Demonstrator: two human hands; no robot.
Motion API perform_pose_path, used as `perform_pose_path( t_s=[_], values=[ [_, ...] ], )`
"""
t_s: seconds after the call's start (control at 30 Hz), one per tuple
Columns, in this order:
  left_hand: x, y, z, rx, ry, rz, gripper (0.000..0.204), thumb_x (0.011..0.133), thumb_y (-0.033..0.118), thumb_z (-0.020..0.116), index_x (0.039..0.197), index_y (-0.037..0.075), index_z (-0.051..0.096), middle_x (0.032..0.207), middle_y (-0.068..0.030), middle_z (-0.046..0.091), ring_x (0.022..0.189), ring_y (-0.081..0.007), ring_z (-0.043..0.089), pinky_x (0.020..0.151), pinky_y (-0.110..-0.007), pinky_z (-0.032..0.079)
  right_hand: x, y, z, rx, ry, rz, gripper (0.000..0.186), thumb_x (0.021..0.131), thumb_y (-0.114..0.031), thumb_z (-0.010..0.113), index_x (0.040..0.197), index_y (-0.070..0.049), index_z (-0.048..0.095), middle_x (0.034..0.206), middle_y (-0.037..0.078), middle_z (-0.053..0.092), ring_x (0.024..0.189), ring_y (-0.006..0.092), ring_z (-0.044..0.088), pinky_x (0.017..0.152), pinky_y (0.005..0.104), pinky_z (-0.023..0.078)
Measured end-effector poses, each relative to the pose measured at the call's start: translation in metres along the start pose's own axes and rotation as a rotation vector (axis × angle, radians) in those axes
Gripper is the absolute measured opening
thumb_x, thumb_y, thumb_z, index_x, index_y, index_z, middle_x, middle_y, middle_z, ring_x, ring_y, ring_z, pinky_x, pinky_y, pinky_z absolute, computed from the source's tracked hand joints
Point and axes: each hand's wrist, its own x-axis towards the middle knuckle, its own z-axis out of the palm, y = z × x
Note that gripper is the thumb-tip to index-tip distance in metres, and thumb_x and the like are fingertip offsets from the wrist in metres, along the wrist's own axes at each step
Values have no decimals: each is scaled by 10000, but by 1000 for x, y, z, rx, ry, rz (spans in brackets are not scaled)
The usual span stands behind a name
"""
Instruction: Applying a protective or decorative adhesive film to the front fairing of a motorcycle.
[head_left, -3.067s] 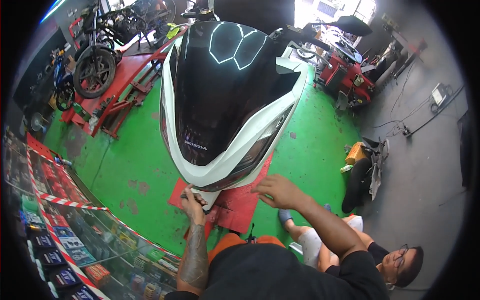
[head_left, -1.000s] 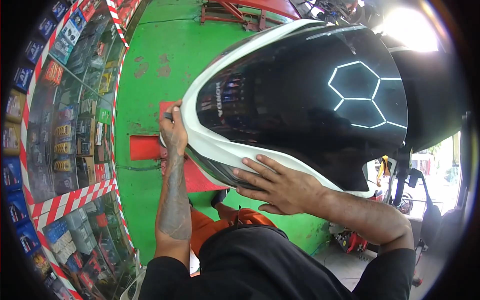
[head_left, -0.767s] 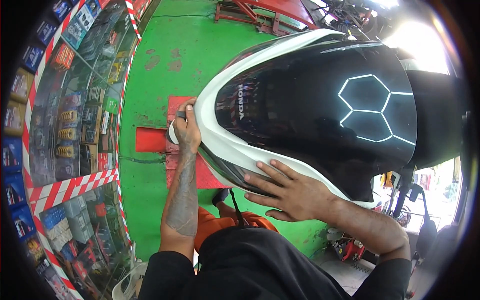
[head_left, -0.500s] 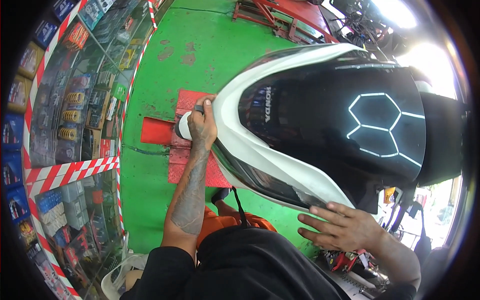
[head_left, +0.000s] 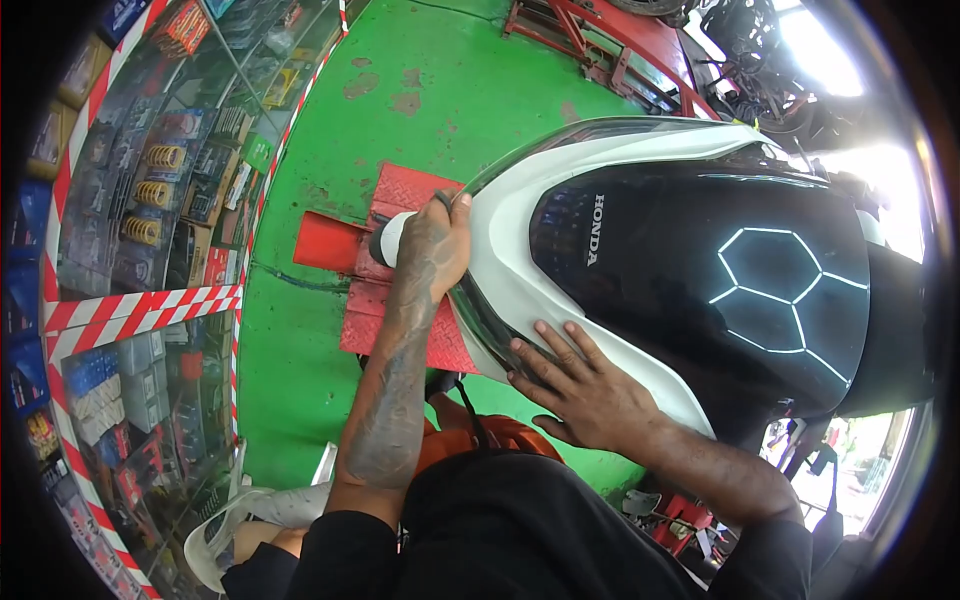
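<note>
White and glossy black plastic makes up the scooter front panel (head_left: 640, 250), which fills the middle and right of the view, its pointed nose aimed toward the left. The left hand (head_left: 435, 245) curls around that nose, fingers wrapped over the white edge in a closed grip on the panel's tip; a small white rounded part shows just beside the knuckles, and what it is cannot be told. The right hand (head_left: 585, 390) lies flat with fingers spread on the lower white edge of the same panel, pressing on it with an open palm and closing on nothing. A bright hexagon pattern (head_left: 775, 295) is mirrored in the dark surface. Under the nose sits a red ramp plate (head_left: 385, 310) on the green floor (head_left: 330, 150). Along the left runs a glass display case (head_left: 150, 220) edged with red and white striped tape (head_left: 140, 310), packed with boxed parts. A red lift frame (head_left: 610, 45) stands at the top of the view, well apart from both hands.
</note>
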Motion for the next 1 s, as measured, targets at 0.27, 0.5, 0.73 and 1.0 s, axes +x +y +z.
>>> perform_pose_path(
  t_s=[0.27, 0.5, 0.73, 1.0],
  values=[
    [32, -2, 20, 296, 56, -142, 649, 1051, 491, 414, 1073, -94, 694, 1115, -363, 673, 1095, -519, 645, 964, -569, 498, -1, -4, 1, -12, 18, 6, 619, 977, -548, 526, 1497, -212, 518, 1651, 85, 345, 1569, 325, 202, 1292, 548, 74],
    [48, -8, 38, 488, 101, -224, 668, 1048, 506, 375, 1098, -62, 724, 1129, -338, 690, 1114, -504, 655, 978, -571, 495, -4, -3, 19, -53, 146, -35, 577, 945, -419, 569, 1438, -122, 584, 1612, 131, 411, 1552, 390, 229, 1280, 605, 84],
    [56, -27, 34, 528, 98, -152, 684, 1051, 490, 376, 1094, -105, 710, 1147, -349, 679, 1104, -496, 658, 979, -562, 497, -92, -11, -32, 154, 342, 36, 299, 979, -259, 592, 1257, -186, 676, 1424, 35, 600, 1517, 275, 353, 1283, 473, 228],
    [70, -23, 40, 528, 40, -122, 732, 1041, 537, 370, 1100, -110, 708, 1149, -356, 675, 1123, -508, 644, 986, -565, 484, -133, 5, 9, 60, 108, 42, 446, 1007, -314, 462, 1418, -163, 546, 1645, 98, 344, 1567, 308, 220, 1309, 502, 98]
  ],
)
